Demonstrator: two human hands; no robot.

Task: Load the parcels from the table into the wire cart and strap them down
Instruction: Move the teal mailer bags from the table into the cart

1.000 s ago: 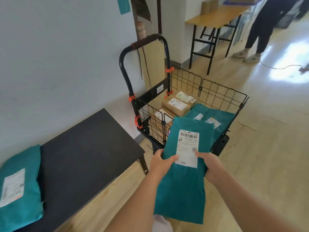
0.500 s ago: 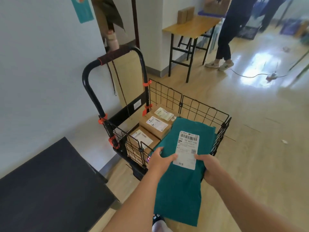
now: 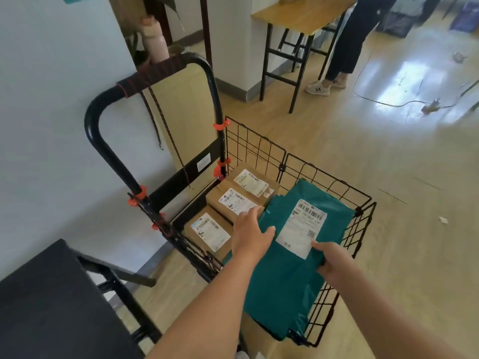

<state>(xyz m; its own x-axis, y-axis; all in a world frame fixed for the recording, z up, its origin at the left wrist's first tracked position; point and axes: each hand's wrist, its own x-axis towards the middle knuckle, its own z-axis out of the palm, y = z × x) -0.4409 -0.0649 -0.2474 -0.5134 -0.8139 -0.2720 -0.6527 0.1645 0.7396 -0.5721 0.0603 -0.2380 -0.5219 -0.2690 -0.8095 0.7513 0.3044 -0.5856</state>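
The teal parcel (image 3: 285, 286) is grasped at its near right edge by the right hand (image 3: 334, 264), the thumb pressed on the near corner of the white label (image 3: 300, 229) and the fingers curled beneath. The left hand (image 3: 250, 235) is laid on the parcel's left edge with the thumb on top; whether its fingers are hooked under the edge cannot be told. The parcel is held flat between both hands over the right side of the wire cart (image 3: 325, 310), its far end at the far right corner. Three cardboard boxes (image 3: 207, 231) are stacked along the cart's left side. A black table (image 3: 51, 307) is seen beside the cart's near left corner.
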